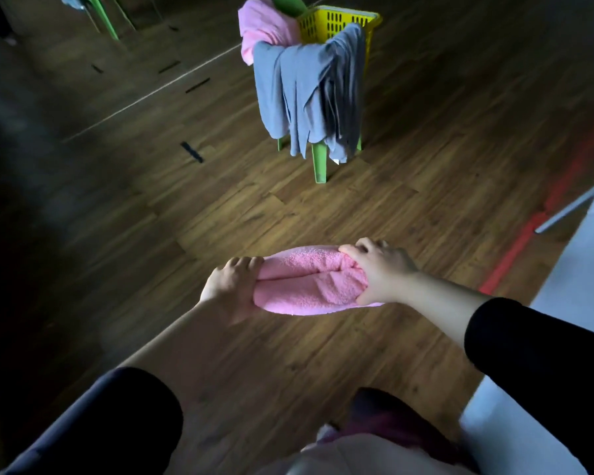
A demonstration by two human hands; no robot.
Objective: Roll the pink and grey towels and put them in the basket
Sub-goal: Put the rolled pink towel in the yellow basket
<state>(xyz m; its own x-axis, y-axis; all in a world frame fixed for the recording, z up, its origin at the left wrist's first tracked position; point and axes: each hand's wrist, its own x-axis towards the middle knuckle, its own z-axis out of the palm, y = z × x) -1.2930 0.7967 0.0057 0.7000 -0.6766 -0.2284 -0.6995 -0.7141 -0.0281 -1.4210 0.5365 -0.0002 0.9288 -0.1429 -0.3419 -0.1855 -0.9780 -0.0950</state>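
Note:
A rolled pink towel [311, 281] hangs in the air above the wooden floor, held at both ends. My left hand [230, 286] grips its left end and my right hand [378, 269] grips its right end. Farther ahead a yellow basket [336, 24] stands on a green chair [319, 162]. Grey towels [309, 94] hang over the chair's front, covering most of it. Another pink towel [264, 27] is draped at the chair's left, beside the basket.
The wooden floor [323, 207] lies open between me and the chair. A white surface [563, 303] runs along the right edge, with a red strip [528, 234] on the floor beside it. More green chair legs [107, 18] show at the top left.

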